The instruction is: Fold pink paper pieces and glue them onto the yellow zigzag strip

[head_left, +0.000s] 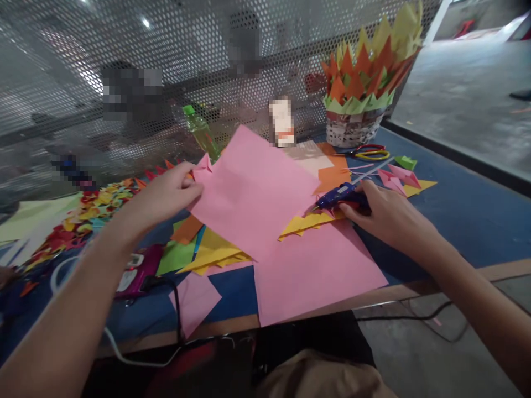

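My left hand (182, 188) is closed, thumb and fingers pinching a small folded pink paper piece (204, 168) at the left corner of a large pink sheet (257, 188). In my right hand (388, 213) is a blue glue gun (340, 193), its nozzle pointing left above yellow folded paper strips (309, 222). Whether the nozzle touches anything is unclear. A second pink sheet (311, 276) lies nearer to me, partly under the yellow strips. More yellow folded paper (215, 249) and a small pink square (197, 301) are at the left.
A basket (352, 124) of orange and yellow paper points stands at back right, near scissors (369, 152). A green-capped bottle (201, 130) leans by the perforated metal screen (166, 33). Colourful folded pieces (91, 213), a purple device (141, 271) and a white cable (120, 354) are left.
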